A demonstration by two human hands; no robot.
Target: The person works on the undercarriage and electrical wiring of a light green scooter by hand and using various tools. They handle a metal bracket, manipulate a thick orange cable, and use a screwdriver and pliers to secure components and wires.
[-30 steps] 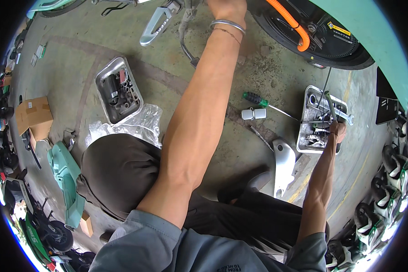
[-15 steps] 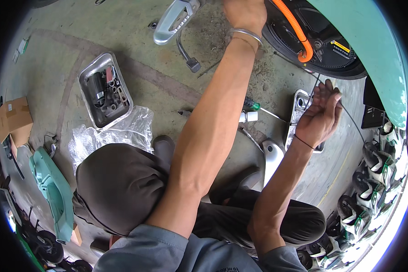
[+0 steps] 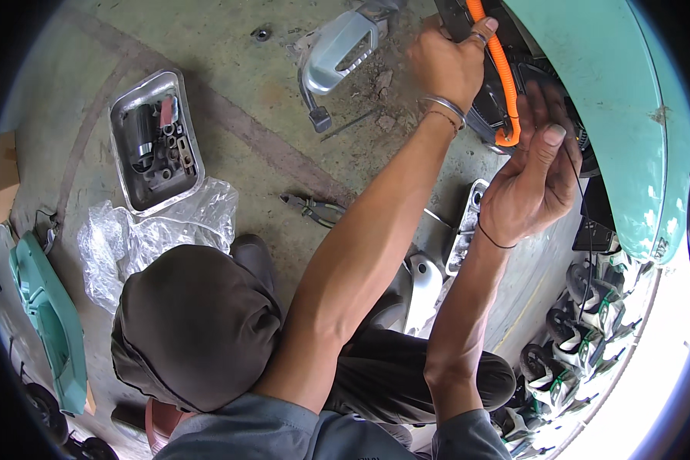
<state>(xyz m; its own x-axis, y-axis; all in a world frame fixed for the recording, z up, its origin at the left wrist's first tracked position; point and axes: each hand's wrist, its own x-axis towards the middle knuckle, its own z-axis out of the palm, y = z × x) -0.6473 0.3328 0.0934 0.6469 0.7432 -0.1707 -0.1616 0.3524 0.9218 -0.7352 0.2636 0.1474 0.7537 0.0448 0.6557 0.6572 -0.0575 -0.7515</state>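
My left hand is at the upper middle, closed round a dark part at the green vehicle body. Its thumb lies by the orange corrugated tube; most of its fingertips are hidden. Just to the right, below that body, my right hand is palm up, its fingers stretched out, apart and slightly blurred. A thin black cable passes at its fingers and hangs down on the right. The orange tube's lower end bends close to the right fingertips. The black wheel behind is mostly covered.
A metal tray of tools and hardware stands left, with clear plastic wrap beside it. Pliers, a silver-grey handle-like part and another metal tray lie on the floor. A green panel is far left.
My left hand has come down and right to beside the orange tube. The right hand has risen slightly nearer the tube's lower end, fingers stretching. The view has shifted right.
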